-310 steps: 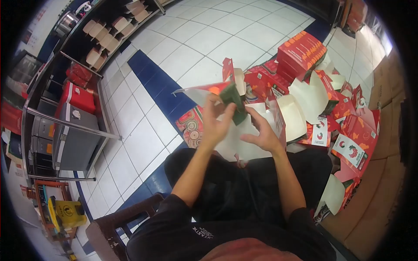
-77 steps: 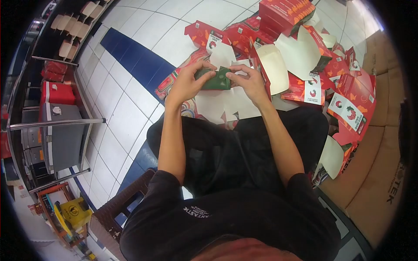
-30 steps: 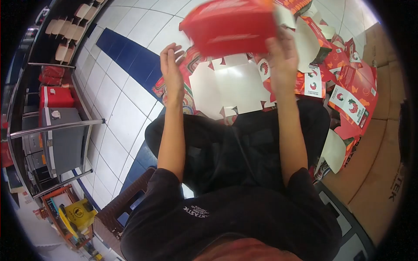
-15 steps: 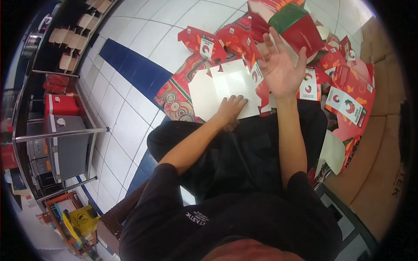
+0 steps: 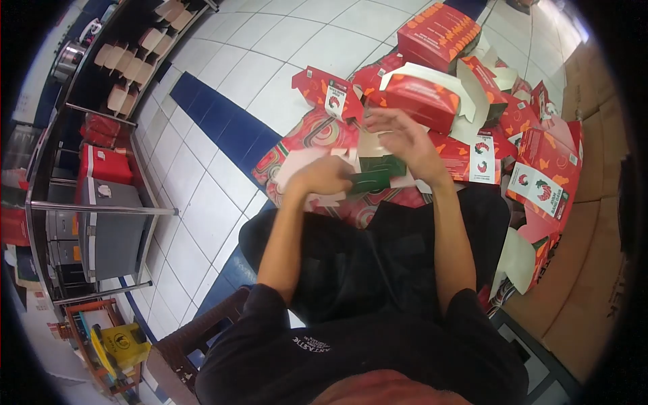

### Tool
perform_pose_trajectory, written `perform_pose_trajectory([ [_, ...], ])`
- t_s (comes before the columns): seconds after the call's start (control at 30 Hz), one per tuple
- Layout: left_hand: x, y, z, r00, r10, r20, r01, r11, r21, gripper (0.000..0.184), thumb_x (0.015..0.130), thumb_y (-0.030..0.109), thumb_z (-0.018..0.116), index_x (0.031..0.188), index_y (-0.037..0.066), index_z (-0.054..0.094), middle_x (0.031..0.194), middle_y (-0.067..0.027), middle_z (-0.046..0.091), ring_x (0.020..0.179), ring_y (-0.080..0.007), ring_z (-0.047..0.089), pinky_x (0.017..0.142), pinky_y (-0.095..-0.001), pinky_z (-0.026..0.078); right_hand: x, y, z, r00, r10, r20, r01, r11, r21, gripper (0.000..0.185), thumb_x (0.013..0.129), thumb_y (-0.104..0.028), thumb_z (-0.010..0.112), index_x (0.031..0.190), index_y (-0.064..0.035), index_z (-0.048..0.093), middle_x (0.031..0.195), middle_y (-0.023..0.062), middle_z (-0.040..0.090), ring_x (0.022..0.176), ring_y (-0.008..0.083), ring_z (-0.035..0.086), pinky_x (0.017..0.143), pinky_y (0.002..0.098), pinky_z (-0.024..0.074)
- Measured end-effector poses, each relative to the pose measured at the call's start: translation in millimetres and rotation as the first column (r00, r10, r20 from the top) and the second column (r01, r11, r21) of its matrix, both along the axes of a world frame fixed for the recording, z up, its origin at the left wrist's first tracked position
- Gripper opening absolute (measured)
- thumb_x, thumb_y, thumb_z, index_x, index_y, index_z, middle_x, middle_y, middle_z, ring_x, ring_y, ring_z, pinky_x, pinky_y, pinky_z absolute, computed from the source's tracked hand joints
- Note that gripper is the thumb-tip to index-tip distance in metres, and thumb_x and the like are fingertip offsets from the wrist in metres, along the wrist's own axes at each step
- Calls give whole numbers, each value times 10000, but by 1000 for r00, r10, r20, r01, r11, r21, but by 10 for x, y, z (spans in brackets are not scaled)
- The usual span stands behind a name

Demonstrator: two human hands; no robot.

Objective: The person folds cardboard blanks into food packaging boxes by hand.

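Note:
Over the patterned red cloth [image 5: 364, 213], a carton blank [image 5: 374, 174] shows its green panel and pale inner flaps between my hands. My left hand [image 5: 318, 178] is closed at the blank's left side, its fingers bent against the green panel. Above the blank's right side, my right hand [image 5: 408, 145] has its fingers apart, with nothing seen in it. Just beyond that hand stands a folded red carton [image 5: 425, 100] with a pale open top. Behind my hands lies a flat red piece with a white label [image 5: 329, 94].
A stack of red cartons [image 5: 439, 35] stands at the back right. More red cartons and blanks [image 5: 540, 189] lie heaped at the right, beside brown cardboard [image 5: 580, 250]. A metal rack with grey boxes [image 5: 115, 223] is at the left, near a yellow object [image 5: 125, 344].
The folded red carton has gone from between my hands to the pile beyond. The flat white blank is now partly folded, green panel showing. My right hand has come down and left toward it.

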State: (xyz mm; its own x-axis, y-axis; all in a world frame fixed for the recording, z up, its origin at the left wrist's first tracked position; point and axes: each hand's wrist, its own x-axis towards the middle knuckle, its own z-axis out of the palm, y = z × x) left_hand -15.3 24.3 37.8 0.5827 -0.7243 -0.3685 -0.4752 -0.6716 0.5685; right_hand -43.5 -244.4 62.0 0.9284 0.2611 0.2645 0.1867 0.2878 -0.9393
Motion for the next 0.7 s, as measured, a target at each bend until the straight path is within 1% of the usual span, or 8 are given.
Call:
perform_pose_trajectory([
  [0.07, -38, 301, 341, 959, 118, -259, -165, 971, -170, 234, 931, 172, 742, 1101, 29, 815, 910, -106, 791, 865, -183, 742, 819, -355, 589, -38, 75, -21, 993, 107, 55, -103, 992, -76, 492, 1041, -184, 717, 1484, -7, 599, 1378, 117, 701, 1293, 232, 655, 1162, 417, 487],
  [0.2, -198, 610, 722, 867, 293, -403, -428, 852, -301, 208, 998, 147, 694, 1099, -12, 781, 853, -28, 741, 800, -90, 664, 729, -291, 547, -68, 85, 43, 965, 254, 59, -241, 954, -176, 519, 1025, -227, 751, 1470, -1, 612, 1360, 116, 710, 1293, 234, 657, 1164, 424, 490],
  [0.27, -122, 774, 617, 825, 345, -448, -527, 758, -385, 184, 1026, 117, 703, 1149, -6, 764, 900, 12, 740, 795, -54, 637, 711, -247, 527, -90, 55, 56, 886, 422, -190, -377, 897, 232, 535, 1022, -260, 779, 1456, 11, 622, 1338, 129, 719, 1255, 232, 674, 1145, 407, 503],
  [0.33, -86, 807, 595, 830, 364, -424, -532, 747, -400, 209, 1030, 129, 709, 1183, -5, 755, 917, 12, 734, 795, -48, 637, 712, -236, 521, -36, 89, 69, 925, 375, -68, -342, 895, 286, 436, 1050, -195, 754, 1406, 30, 641, 1330, 126, 719, 1223, 193, 679, 1084, 350, 534],
  [0.4, -103, 792, 654, 759, 521, -391, -650, 643, -405, 211, 1035, 132, 714, 1190, -4, 757, 907, 11, 727, 809, -56, 647, 722, -238, 525, -56, 109, 46, 992, 86, -90, -77, 992, 97, 323, 1069, -128, 722, 1347, 29, 669, 1289, 100, 734, 1169, 129, 678, 995, 280, 548],
  [0.43, -113, 781, 717, 770, 526, -361, -637, 654, -408, 229, 1040, 133, 710, 1210, -14, 750, 904, 9, 729, 828, -72, 667, 731, -252, 535, -51, 159, 45, 994, 20, -106, -19, 1000, 8, 225, 1059, -106, 734, 1239, 29, 722, 1138, 50, 772, 1057, 80, 690, 902, 251, 553],
  [0.57, -280, 817, 988, 790, 590, -167, -600, 687, -411, 227, 1024, 121, 720, 1179, -41, 752, 885, -45, 749, 805, -85, 680, 712, -276, 545, -92, 231, 80, 987, -64, -144, 36, 981, -190, 204, 1045, -154, 766, 1074, 48, 767, 903, 5, 757, 844, 52, 670, 780, 253, 543],
  [0.7, -820, 681, 1604, 820, 541, 186, -454, 813, -364, 172, 983, 130, 773, 1029, -36, 774, 817, -102, 751, 753, -144, 719, 708, -286, 549, -44, 270, -121, 991, 40, -128, -65, 979, -196, 239, 1036, -152, 768, 1173, 43, 747, 967, 41, 774, 878, 70, 691, 802, 273, 562],
])
